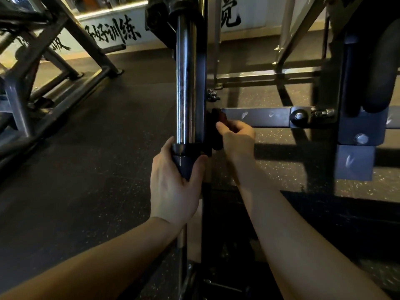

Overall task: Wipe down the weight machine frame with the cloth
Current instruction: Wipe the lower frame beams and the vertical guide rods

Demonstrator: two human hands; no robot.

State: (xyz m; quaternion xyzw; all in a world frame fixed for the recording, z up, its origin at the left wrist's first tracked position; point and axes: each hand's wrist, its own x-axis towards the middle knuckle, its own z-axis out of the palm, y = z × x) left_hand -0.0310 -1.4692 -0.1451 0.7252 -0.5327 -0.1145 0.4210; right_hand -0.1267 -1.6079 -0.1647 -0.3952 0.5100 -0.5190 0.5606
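Two holds low on weight machine frame [259, 119], left hand [173, 187] clamped round chrome post [187, 83] base, right hand [237, 137] gripping dark cloth [218, 120] just right.

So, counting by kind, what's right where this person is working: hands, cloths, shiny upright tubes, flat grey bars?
hands: 2, left hand and right hand
cloth: 1
shiny upright tube: 1
flat grey bar: 1
total: 5
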